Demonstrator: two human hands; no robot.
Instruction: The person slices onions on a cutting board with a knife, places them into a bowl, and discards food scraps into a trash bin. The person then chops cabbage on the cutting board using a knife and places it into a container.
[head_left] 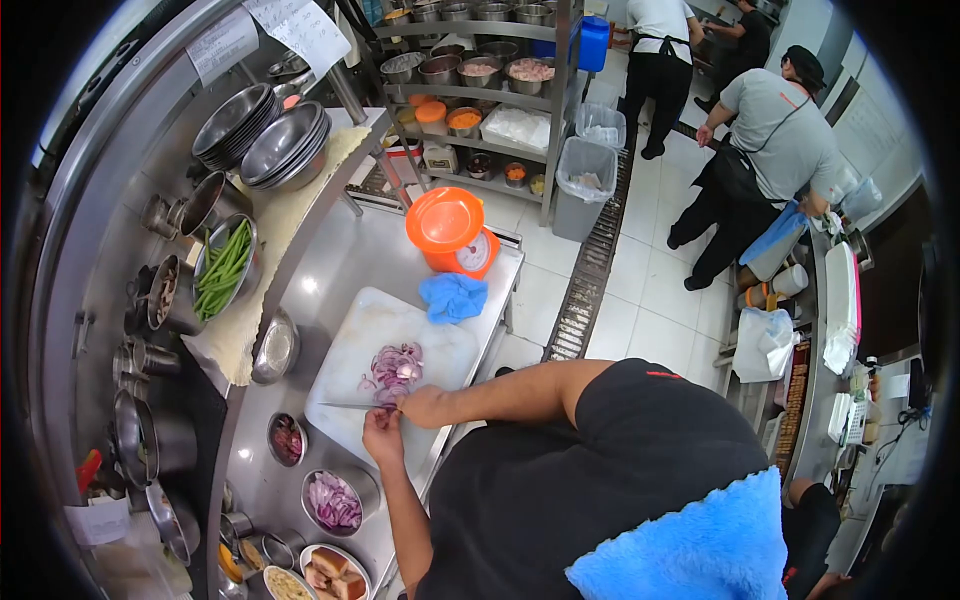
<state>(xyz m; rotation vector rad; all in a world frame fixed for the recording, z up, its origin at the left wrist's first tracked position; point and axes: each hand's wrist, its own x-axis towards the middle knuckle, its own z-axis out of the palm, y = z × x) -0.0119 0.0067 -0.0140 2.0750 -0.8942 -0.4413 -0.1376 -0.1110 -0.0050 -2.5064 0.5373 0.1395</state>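
Bowl of onion [335, 502]: lower left of the frame, on the steel worktop [325, 255].
Knife [350, 405]: left of centre, over the white cutting board [340, 355], reaching leftward out of the right hand [425, 407]; tip to the left, long axis nearly level across the frame.
Left hand [382, 437]: just below the blade, fingers curled; cannot tell whether they grip any onion.
Sliced red onion [398, 365]: piled on the board, just above the blade.
Right hand: clenched round the knife's handle.
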